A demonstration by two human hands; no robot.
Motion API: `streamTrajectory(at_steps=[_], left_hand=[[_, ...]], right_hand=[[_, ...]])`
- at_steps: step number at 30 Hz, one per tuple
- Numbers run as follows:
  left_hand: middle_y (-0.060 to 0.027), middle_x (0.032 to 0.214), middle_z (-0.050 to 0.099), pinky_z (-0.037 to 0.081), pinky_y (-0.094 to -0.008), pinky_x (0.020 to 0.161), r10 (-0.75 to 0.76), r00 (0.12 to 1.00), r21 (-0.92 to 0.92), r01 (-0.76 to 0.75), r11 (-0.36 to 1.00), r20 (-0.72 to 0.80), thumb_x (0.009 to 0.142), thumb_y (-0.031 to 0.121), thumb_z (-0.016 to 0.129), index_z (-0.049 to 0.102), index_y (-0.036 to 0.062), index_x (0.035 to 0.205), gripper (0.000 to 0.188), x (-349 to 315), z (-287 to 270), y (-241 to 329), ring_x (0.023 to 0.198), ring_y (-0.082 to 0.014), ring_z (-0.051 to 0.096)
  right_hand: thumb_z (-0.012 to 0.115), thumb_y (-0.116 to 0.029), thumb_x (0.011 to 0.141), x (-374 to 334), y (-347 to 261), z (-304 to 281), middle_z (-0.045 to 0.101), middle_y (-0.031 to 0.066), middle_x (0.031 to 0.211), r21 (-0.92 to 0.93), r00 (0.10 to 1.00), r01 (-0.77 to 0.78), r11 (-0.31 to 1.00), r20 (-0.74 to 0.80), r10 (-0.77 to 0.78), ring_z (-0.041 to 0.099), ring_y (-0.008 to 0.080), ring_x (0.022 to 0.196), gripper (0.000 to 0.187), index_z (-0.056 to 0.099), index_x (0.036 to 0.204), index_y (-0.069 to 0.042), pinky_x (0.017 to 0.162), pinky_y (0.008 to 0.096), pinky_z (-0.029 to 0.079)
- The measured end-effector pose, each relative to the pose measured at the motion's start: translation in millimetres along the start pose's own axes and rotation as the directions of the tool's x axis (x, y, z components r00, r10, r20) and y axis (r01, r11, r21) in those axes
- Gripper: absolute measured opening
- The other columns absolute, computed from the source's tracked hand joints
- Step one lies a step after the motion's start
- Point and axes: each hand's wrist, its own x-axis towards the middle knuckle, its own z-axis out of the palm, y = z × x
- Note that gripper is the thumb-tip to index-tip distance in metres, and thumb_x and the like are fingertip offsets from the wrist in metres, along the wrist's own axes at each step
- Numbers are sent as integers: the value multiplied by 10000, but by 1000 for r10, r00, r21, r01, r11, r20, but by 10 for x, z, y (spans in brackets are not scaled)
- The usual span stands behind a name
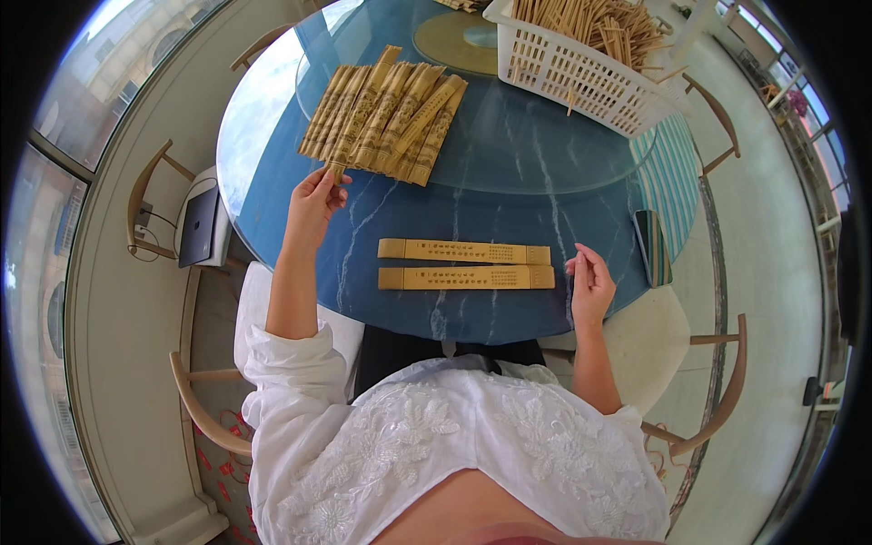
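A pile of yellow-brown printed paper chopstick sleeves (386,123) lies at the far left of the blue marble-patterned round table (363,295). My left hand (315,207) is at the near edge of this pile, its thumb and fingers pinched on the lower end of one sleeve that sticks out toward me. Two flat sleeves, an upper one (463,251) and a lower one (465,277), lie side by side in front of me, nearly parallel to the table edge. Just beyond their right ends, my right hand (591,289) hovers with fingers loosely bent and apart, holding nothing.
A white plastic basket (581,82) heaped with wooden chopsticks (595,32) stands at the far right on the glass turntable (509,163). Near the right edge lies a striped phone-like object (652,247). A laptop (199,227) rests on a chair at the left; more chairs surround the table.
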Motion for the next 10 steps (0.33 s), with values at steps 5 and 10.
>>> streamTrajectory(at_steps=[5, 10], left_hand=[[-108, 909, 679, 495, -253, 604, -18, 997, -13, 17, 1000, -78, 1002, 199, 559, 615, -32, 1072, 248, 407, -24, -47, 675, -114, 583], [-126, 940, 692, 504, -255, 598, -53, 992, 43, 58, 997, -116, 962, 226, 630, 620, -24, 1126, 299, 543, -117, -205, 669, -119, 591]], right_hand=[[562, -33, 974, 11, 7, -12, 656, 42, 836, 6, 998, -55, 998, 10, 55, 599, 71, 729, 186, 664, 1119, 21, 668, 203, 496], [564, -38, 974, 10, -23, -13, 661, 49, 852, -29, 998, -59, 998, 36, 60, 614, 70, 764, 194, 663, 1131, 18, 696, 193, 498]])
